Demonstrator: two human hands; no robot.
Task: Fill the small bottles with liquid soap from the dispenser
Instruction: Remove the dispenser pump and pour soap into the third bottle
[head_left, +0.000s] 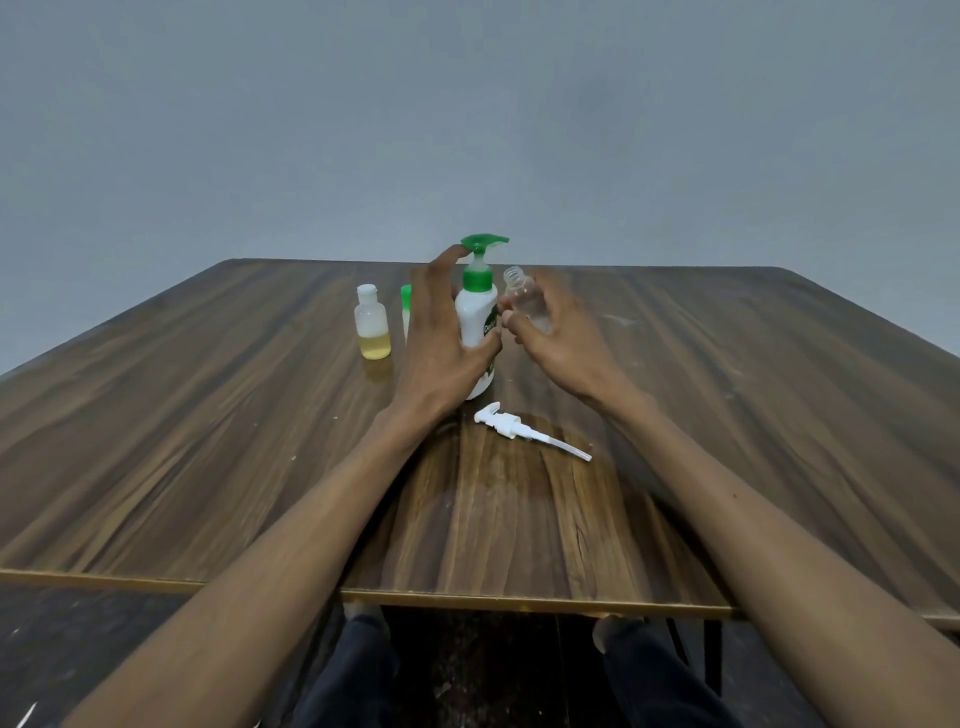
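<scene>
On the counter, the left hand is wrapping the dispenser, a finger on its green pump. The right hand is pinching an empty small bottle just beside the spout. Another small bottle is standing left, part-filled.

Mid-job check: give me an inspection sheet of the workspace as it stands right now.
Surface: dark wood-grain table, scuffed.
Job's things: white soap dispenser with green pump upright; clear small open bottle, looks empty; small translucent bottle part-filled with yellowish liquid; green-capped bottle mostly hidden.
Clutter: loose white pump head with tube lying flat.
Hands: left hand around dispenser, finger on pump; right hand holding clear bottle.
Cables: nothing seen.
Surroundings: plain grey wall.
</scene>
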